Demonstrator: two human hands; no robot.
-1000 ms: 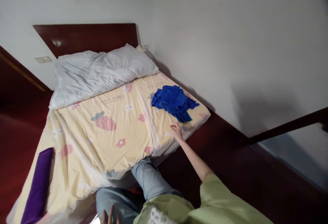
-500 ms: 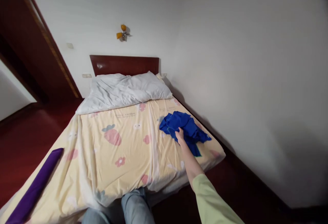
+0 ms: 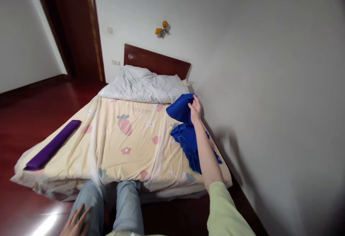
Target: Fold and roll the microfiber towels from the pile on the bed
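Over the right side of the bed, my right hand (image 3: 195, 109) pinches a raised part of the blue cloth (image 3: 185, 139). The rest of that cloth lies crumpled on the strawberry-print sheet (image 3: 140, 139), partly hidden by my forearm. At the bottom left, my left hand (image 3: 76, 223) is by my thigh in blue jeans, its fingers spread and holding nothing. A folded purple cloth (image 3: 54, 146) lies along the left side of the bed.
A white pillow or quilt (image 3: 145, 85) lies before the dark red headboard (image 3: 156, 59). A wall lamp (image 3: 161, 30) hangs above. A white wall (image 3: 269, 95) stands close on the right, and the red floor (image 3: 16, 128) shows on the left.
My right hand has lifted part of the blue cloth up from the bed. My left hand has come into view at the bottom left. The view has shifted, showing more floor at left.
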